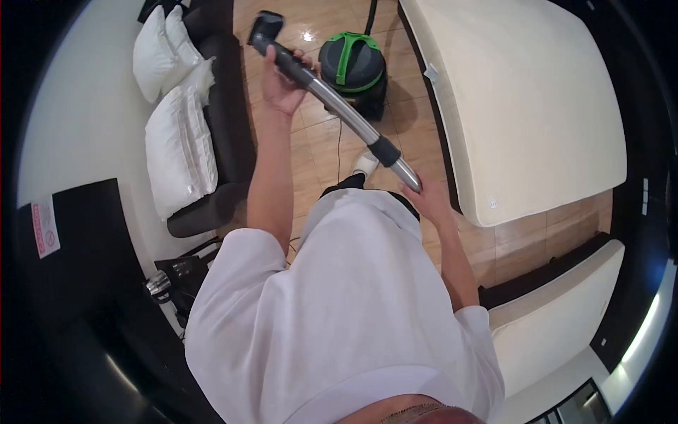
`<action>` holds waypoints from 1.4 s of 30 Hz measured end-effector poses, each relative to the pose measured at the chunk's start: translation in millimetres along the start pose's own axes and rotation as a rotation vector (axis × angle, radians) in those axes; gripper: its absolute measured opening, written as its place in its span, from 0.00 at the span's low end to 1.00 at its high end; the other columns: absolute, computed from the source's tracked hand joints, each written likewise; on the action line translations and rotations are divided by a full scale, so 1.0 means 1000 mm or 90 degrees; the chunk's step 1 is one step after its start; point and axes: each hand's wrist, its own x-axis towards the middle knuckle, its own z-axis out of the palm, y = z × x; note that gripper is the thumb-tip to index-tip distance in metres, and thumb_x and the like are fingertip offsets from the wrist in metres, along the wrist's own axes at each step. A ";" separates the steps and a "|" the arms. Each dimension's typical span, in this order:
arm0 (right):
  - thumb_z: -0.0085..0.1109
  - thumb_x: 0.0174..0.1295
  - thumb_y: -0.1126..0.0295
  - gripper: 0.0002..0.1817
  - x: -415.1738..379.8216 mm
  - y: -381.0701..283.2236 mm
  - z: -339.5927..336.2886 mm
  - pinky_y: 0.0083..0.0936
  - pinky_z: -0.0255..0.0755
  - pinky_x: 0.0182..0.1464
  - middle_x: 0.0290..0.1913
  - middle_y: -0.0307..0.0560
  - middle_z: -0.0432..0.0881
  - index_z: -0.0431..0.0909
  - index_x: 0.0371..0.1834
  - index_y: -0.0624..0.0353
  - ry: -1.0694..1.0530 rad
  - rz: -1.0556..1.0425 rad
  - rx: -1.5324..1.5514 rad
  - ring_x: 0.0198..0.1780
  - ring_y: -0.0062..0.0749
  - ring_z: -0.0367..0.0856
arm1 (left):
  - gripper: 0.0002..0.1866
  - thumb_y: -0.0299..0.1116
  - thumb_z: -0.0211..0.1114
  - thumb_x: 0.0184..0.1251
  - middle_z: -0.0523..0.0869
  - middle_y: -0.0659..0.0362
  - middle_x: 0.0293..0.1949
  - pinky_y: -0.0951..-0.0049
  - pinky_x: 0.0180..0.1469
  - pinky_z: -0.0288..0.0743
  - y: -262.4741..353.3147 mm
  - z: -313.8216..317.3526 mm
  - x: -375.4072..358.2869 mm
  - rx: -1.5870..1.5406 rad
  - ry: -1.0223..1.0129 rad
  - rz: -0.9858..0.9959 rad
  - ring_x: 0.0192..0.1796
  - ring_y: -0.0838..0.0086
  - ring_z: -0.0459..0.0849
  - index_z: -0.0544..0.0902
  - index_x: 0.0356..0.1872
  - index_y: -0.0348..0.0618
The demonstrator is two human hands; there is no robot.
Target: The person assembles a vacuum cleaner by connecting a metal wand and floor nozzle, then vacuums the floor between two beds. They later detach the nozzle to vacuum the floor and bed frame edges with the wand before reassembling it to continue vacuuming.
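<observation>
A metal vacuum tube (346, 112) with a black collar slants across the middle of the view, held in both hands. My left hand (284, 81) is wrapped round its dark upper end, just below a black angled end piece (267, 28). Near the lower, bare metal end, my right hand (427, 198) grips the tube. Beyond the tube stands a round vacuum cleaner (352, 63) with a green handle and rim, with a black hose rising from behind it.
Bare mattresses lie at the right (537, 106) and lower right (558, 318). At the left, white pillows (180, 152) rest on a dark sofa (229, 113). A thin cord runs over the tiled floor (314, 145) near my white shoe (366, 164).
</observation>
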 end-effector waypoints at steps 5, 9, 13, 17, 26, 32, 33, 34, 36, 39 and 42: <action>0.68 0.64 0.52 0.27 -0.018 -0.038 0.024 0.44 0.78 0.46 0.41 0.67 0.86 0.80 0.58 0.60 -0.120 0.027 0.143 0.44 0.58 0.87 | 0.10 0.40 0.70 0.71 0.80 0.65 0.27 0.64 0.42 0.79 0.038 0.005 0.018 0.099 0.031 -0.055 0.31 0.75 0.80 0.79 0.36 0.48; 0.68 0.64 0.53 0.26 -0.110 0.009 0.021 0.45 0.79 0.46 0.42 0.65 0.87 0.80 0.59 0.60 -0.048 0.143 0.081 0.44 0.60 0.87 | 0.09 0.32 0.69 0.66 0.75 0.68 0.21 0.66 0.33 0.76 -0.067 -0.021 0.014 0.104 0.361 -0.065 0.21 0.76 0.75 0.75 0.31 0.50; 0.68 0.64 0.55 0.26 -0.120 0.000 0.037 0.52 0.79 0.44 0.40 0.62 0.87 0.78 0.61 0.58 0.043 0.202 -0.110 0.41 0.62 0.87 | 0.09 0.32 0.70 0.64 0.75 0.65 0.20 0.64 0.29 0.75 -0.093 -0.052 0.028 0.212 0.539 -0.078 0.20 0.75 0.75 0.76 0.33 0.48; 0.66 0.65 0.56 0.21 -0.168 0.059 0.042 0.55 0.79 0.43 0.38 0.60 0.87 0.77 0.55 0.55 0.098 0.267 -0.254 0.40 0.61 0.87 | 0.09 0.26 0.68 0.68 0.79 0.60 0.20 0.66 0.20 0.74 0.047 -0.127 0.063 0.558 0.629 0.398 0.21 0.70 0.80 0.77 0.28 0.43; 0.68 0.64 0.57 0.21 -0.267 0.141 0.120 0.53 0.77 0.40 0.36 0.68 0.85 0.79 0.52 0.61 0.090 0.459 -0.063 0.42 0.67 0.86 | 0.25 0.51 0.73 0.70 0.84 0.63 0.34 0.70 0.43 0.77 0.044 -0.124 0.018 0.941 0.470 0.244 0.37 0.75 0.82 0.82 0.55 0.41; 0.69 0.65 0.57 0.20 -0.247 0.087 0.164 0.55 0.74 0.34 0.29 0.67 0.82 0.78 0.45 0.64 0.077 0.562 0.029 0.34 0.68 0.84 | 0.31 0.54 0.78 0.58 0.87 0.52 0.42 0.61 0.51 0.77 -0.130 -0.261 -0.071 1.139 0.486 -0.159 0.46 0.60 0.85 0.86 0.53 0.38; 0.69 0.65 0.58 0.20 -0.247 0.091 0.178 0.54 0.73 0.34 0.28 0.68 0.82 0.78 0.44 0.65 0.077 0.557 0.052 0.35 0.68 0.83 | 0.30 0.53 0.79 0.56 0.88 0.50 0.40 0.61 0.52 0.77 -0.158 -0.290 -0.073 1.190 0.481 -0.159 0.46 0.59 0.86 0.86 0.52 0.38; 0.70 0.64 0.58 0.20 -0.250 0.088 0.188 0.52 0.72 0.34 0.27 0.66 0.81 0.77 0.43 0.65 0.058 0.580 0.050 0.33 0.66 0.83 | 0.30 0.53 0.79 0.56 0.88 0.50 0.40 0.61 0.52 0.77 -0.180 -0.317 -0.075 1.184 0.498 -0.167 0.46 0.59 0.86 0.86 0.52 0.38; 0.71 0.64 0.59 0.19 -0.254 0.084 0.201 0.47 0.70 0.31 0.25 0.61 0.80 0.77 0.41 0.65 0.041 0.618 0.089 0.28 0.56 0.81 | 0.27 0.47 0.81 0.55 0.88 0.49 0.43 0.61 0.53 0.78 -0.225 -0.368 -0.081 1.208 0.491 -0.252 0.48 0.58 0.87 0.86 0.49 0.38; 0.71 0.63 0.62 0.17 -0.223 0.077 0.211 0.37 0.66 0.26 0.20 0.48 0.76 0.75 0.38 0.64 0.030 0.706 0.178 0.23 0.29 0.73 | 0.26 0.41 0.83 0.53 0.86 0.49 0.54 0.64 0.55 0.77 -0.269 -0.453 -0.049 1.063 0.562 -0.080 0.51 0.62 0.86 0.87 0.49 0.38; 0.70 0.62 0.63 0.16 -0.195 0.084 0.222 0.32 0.64 0.23 0.18 0.41 0.74 0.74 0.37 0.63 0.002 0.812 0.225 0.20 0.23 0.69 | 0.27 0.27 0.83 0.53 0.85 0.53 0.56 0.66 0.60 0.77 -0.315 -0.553 0.000 0.780 0.611 0.224 0.54 0.66 0.84 0.83 0.55 0.35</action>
